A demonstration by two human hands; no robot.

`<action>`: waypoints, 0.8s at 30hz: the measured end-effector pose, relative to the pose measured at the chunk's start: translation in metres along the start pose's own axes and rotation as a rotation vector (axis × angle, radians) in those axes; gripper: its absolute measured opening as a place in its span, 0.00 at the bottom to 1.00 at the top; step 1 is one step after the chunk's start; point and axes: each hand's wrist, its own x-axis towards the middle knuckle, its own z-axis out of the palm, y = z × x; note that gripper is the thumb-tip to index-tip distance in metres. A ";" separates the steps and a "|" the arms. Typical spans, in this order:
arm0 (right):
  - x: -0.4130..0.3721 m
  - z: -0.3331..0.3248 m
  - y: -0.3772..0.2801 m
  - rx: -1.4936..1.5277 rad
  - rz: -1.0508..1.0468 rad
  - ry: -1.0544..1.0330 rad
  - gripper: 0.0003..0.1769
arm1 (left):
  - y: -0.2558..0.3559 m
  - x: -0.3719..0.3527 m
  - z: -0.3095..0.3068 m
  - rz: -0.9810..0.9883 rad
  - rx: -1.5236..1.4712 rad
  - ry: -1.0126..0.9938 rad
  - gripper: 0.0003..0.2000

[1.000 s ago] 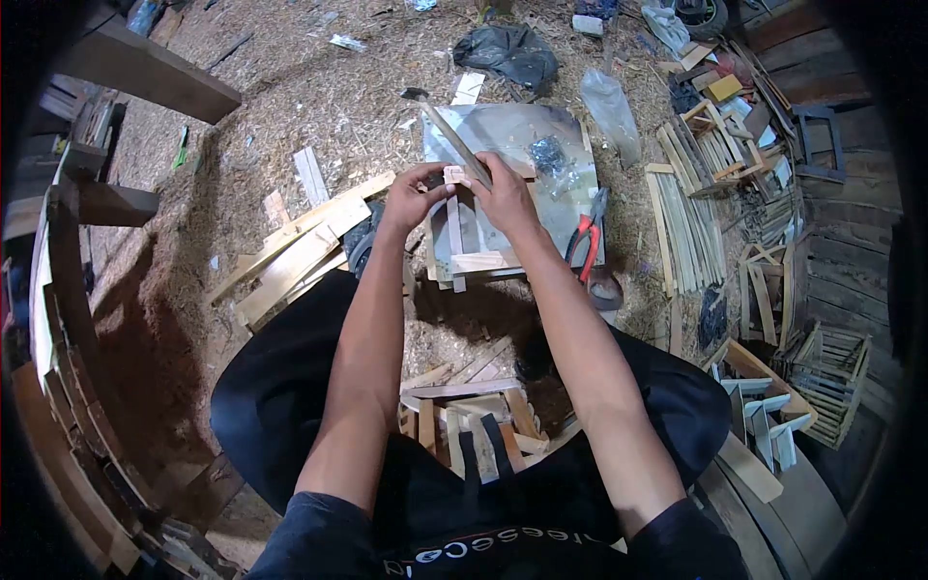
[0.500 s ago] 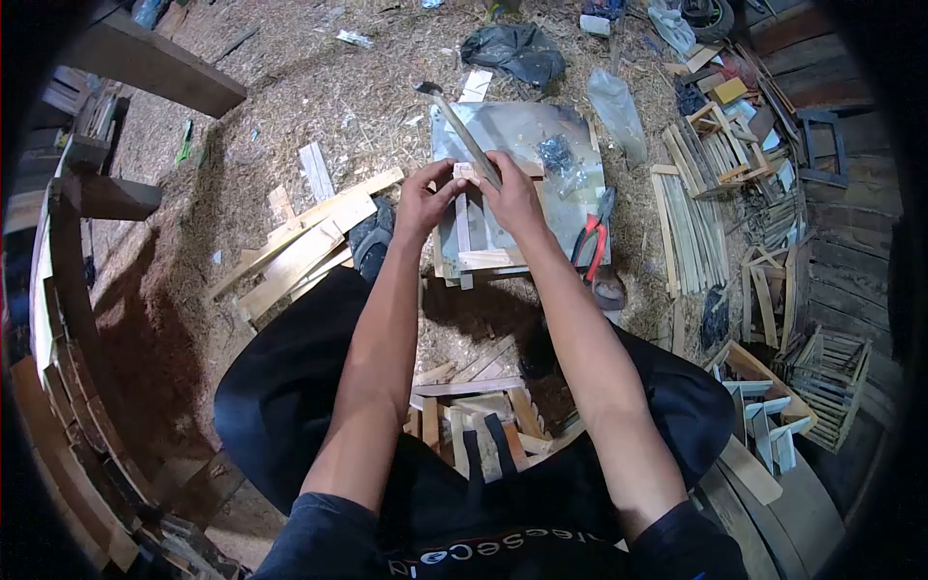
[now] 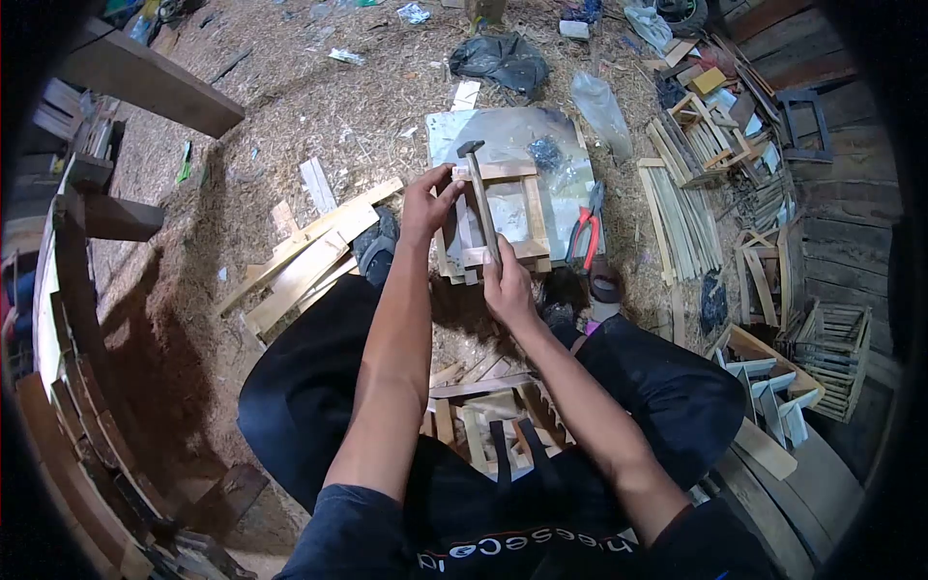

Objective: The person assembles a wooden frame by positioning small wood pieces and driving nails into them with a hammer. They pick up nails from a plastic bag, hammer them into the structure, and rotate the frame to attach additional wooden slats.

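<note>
A small wooden frame (image 3: 534,208) lies on a worn, pale work board (image 3: 570,145). My left hand (image 3: 425,205) pinches the frame's far left corner between thumb and fingers. My right hand (image 3: 509,285) is wrapped round the wooden handle of a hammer (image 3: 480,193), near the frame's front edge. The hammer's metal head is just above the far side of the frame, right of my left fingertips. Whether it touches the wood, I cannot tell. Red-handled pliers (image 3: 587,232) lie at the board's right edge.
Loose wood strips (image 3: 319,246) lie left of the board. On the right are a bundle of slats (image 3: 681,222) and a slatted wooden crate (image 3: 698,140). A black plastic bag (image 3: 500,64) lies beyond the board. More wooden pieces (image 3: 478,420) sit between my legs.
My right hand has moved back from the frame's far edge toward me and now grips the hammer handle lower down. The hammer head has swung right and nearer. My left hand stays at the corner.
</note>
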 end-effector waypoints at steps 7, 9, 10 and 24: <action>-0.017 -0.013 0.002 -0.056 0.041 -0.033 0.25 | 0.007 -0.004 0.005 0.050 0.022 0.048 0.20; -0.018 -0.017 -0.001 -0.070 0.002 -0.026 0.25 | 0.012 -0.006 0.004 0.049 0.006 0.043 0.20; -0.016 -0.019 -0.004 -0.060 -0.014 -0.027 0.25 | 0.015 -0.006 0.002 0.020 -0.012 0.011 0.20; -0.012 -0.019 0.002 -0.108 -0.096 0.049 0.23 | 0.003 -0.003 0.005 0.086 0.043 0.054 0.21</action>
